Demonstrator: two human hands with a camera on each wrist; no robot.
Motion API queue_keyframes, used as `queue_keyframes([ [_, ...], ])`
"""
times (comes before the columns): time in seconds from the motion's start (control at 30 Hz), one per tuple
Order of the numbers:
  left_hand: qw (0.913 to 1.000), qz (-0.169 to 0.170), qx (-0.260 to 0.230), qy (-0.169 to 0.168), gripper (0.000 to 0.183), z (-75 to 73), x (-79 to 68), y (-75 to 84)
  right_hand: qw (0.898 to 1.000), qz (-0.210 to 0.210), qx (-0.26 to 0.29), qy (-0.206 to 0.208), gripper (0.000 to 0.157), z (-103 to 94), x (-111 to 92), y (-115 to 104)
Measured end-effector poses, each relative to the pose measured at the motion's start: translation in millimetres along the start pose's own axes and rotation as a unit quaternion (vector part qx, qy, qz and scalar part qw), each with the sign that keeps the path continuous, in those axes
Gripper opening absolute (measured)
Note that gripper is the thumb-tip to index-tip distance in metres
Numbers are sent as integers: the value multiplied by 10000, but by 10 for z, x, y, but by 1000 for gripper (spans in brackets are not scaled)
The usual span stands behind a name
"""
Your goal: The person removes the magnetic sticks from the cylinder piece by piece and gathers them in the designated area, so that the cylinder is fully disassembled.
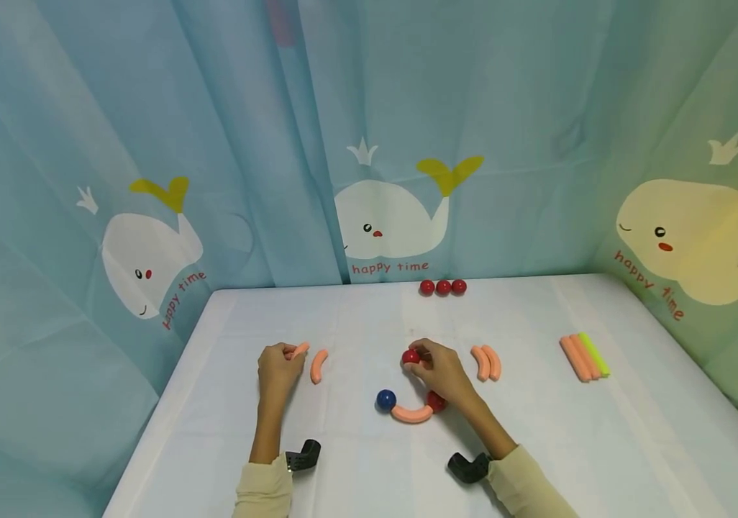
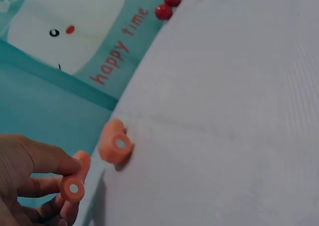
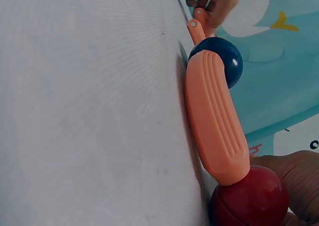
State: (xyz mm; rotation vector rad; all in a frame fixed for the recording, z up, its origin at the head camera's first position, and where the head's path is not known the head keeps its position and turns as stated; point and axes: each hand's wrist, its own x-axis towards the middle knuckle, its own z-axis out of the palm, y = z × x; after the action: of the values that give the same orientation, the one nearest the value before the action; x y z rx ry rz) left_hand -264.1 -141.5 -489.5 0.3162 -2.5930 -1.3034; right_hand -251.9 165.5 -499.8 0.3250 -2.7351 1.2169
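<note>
**Held rod (image 1: 301, 350) and held ball (image 1: 411, 357): Handling and Grip Points**

Left hand (image 1: 277, 370): thumb and fingers pinch the held rod, over the left part of the tabletop (image 1: 356, 467). One end, marked by a pale disc (image 2: 74, 188), is exposed.

Right hand (image 1: 442, 368): thumb and fingers close round the held ball, near the middle of the tabletop. Clearance beneath the ball cannot be told.

Rod handling (judged): probably light, stiff moulded plastic, not fragile. The disc suggests a magnetic or metal end. Grip at mid-length, across the sides; keep fingertips off the end face. The curve may let the rod turn in a loose pinch.

Ball handling (judged): glossy, hence likely hard, slippery and ready to roll; possibly heavy for its size. Grip at the widest part, thumb opposite fingers.

Adjacent parts: the spare rod (image 1: 319, 366) lies just right of the left hand. Nearer the person than the held ball, the joined rod (image 1: 412, 414) touches the blue ball (image 1: 386, 401) at its left end and the end ball (image 1: 436, 401) at its right.

Outer parts: the rod pair (image 1: 485, 362) lies right of the right hand; the straight rods (image 1: 579, 357) lie farther right. Three red balls (image 1: 443, 287) line the far edge.
</note>
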Motion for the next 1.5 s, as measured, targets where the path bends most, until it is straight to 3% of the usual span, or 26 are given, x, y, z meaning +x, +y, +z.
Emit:
queue_keyframes([
  [0.17, 9989, -18, 474, -63, 25, 11, -15, -46, 10000, -35, 17, -9, 35, -5, -9, 8],
  [0.3, 9980, -54, 587, -219, 27, 10, -35, -54, 10000, 6, 55, -39, 36, -2, -17, 10],
  [1.5, 9951, 1, 811, -570, 22, 61, -19, 21, 10000, 89, -16, -2, 36, 4, -11, -7],
])
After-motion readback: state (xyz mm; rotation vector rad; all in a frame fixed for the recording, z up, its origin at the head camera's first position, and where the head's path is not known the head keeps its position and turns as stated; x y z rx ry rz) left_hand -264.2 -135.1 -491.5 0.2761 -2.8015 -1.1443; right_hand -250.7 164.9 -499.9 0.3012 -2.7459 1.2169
